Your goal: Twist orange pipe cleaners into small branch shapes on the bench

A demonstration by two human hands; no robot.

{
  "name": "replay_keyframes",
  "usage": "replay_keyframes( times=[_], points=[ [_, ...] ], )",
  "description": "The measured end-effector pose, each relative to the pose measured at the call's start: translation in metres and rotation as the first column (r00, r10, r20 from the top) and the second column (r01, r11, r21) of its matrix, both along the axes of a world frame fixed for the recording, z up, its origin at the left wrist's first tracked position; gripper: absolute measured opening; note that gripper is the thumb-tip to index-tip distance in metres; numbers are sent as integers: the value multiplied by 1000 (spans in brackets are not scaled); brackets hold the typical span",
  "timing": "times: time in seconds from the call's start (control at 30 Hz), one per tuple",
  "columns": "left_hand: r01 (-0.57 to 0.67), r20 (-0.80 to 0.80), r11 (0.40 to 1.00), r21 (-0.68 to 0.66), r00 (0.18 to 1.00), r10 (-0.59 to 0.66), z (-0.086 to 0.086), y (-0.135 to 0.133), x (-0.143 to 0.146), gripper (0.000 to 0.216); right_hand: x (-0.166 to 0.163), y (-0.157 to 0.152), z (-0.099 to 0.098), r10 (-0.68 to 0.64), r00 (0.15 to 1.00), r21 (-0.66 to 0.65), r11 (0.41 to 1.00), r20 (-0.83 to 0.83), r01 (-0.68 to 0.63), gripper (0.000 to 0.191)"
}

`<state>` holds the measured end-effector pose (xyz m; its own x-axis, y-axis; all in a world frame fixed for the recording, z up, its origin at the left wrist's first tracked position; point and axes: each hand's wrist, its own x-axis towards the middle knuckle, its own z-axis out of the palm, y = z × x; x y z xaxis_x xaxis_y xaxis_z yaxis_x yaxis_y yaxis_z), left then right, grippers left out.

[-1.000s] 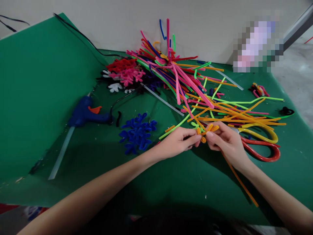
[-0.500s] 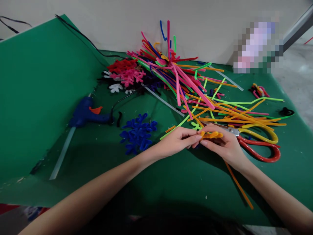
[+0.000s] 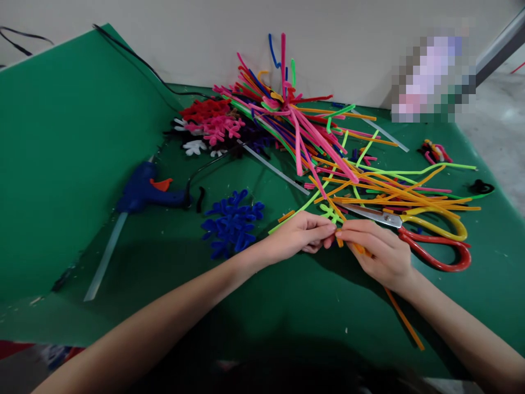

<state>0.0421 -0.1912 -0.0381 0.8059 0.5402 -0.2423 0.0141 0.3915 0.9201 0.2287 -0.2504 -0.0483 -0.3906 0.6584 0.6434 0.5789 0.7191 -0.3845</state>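
My left hand point(image 3: 301, 234) and my right hand point(image 3: 379, 250) meet at the fingertips over the green table cover point(image 3: 164, 284). Both pinch the same orange pipe cleaner point(image 3: 404, 320); its bent end sits between the fingertips and its long tail runs under my right wrist toward the near edge. Just behind my right hand lie scissors point(image 3: 435, 241) with one yellow and one red handle. A short green bent piece point(image 3: 329, 210) lies right behind the fingers.
A big heap of coloured pipe cleaners point(image 3: 311, 137) fills the back of the table. Finished blue shapes point(image 3: 232, 224) lie to the left of my hands, red, pink and white ones point(image 3: 209, 123) farther back. A blue glue gun point(image 3: 141, 191) with its stick lies at the left.
The orange loops that stuck out above my right fingers are now folded into the pinch. My right hand turned palm-down and the orange tail swung slightly; my left hand stayed in place.
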Motion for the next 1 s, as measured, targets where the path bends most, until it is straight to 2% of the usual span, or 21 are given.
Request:
replay_keyframes(
  times=[0.07, 0.2, 0.27, 0.33, 0.37, 0.43, 0.5, 0.57, 0.63, 0.73, 0.8, 0.9, 1.0],
  points=[
    [20, 6, 999, -50, 1000, -19, 1, 0, -1, 38, 5, 0, 2, 40, 986, 98, 994, 159, -56, 28],
    [71, 28, 993, -97, 997, -69, 1, 3, -4, 41, 12, 3, 8, 177, 907, 136, 960, 383, -244, 24],
    [54, 37, 997, -56, 998, -52, 0, 2, -3, 39, 11, 5, 6, 149, 921, 176, 958, 360, -224, 28],
    [-20, 40, 999, 44, 999, 19, -1, 0, -2, 35, 9, 8, 2, 25, 981, 172, 983, 195, -59, 37],
    [-70, 41, 992, 101, 997, 66, -2, -1, -1, 32, 8, 9, 0, -55, 996, 116, 992, 68, 47, 42],
    [-175, 46, 966, 189, 984, 169, -4, -3, 1, 29, 6, 10, -4, -196, 961, -93, 979, -192, 181, 47],
    [-244, 41, 937, 251, 970, 241, -4, -5, 2, 27, 7, 11, -5, -283, 891, -329, 930, -355, 164, 37],
    [-262, 9, 907, 331, 962, 274, -4, -6, 2, 25, 8, 11, -3, -321, 858, -477, 873, -401, 104, 27],
    [-232, -44, 877, 421, 960, 275, -2, -6, 3, 23, 9, 11, 0, -296, 884, -540, 840, -361, 61, 27],
    [-150, -133, 858, 491, 961, 244, -1, -6, 3, 23, 7, 9, 5, -224, 938, -525, 849, -264, 55, 18],
    [-89, -180, 854, 512, 961, 208, -1, -7, 3, 25, 4, 7, 7, -216, 943, -533, 845, -251, 52, 15],
    [-39, -207, 833, 551, 961, 182, -2, -7, 3, 27, 0, 6, 7, -229, 910, -620, 784, -345, -38, 14],
    [-71, -190, 832, 551, 959, 208, -2, -8, 2, 27, 0, 6, 5, -240, 850, -686, 706, -468, -178, 19]
  ],
)
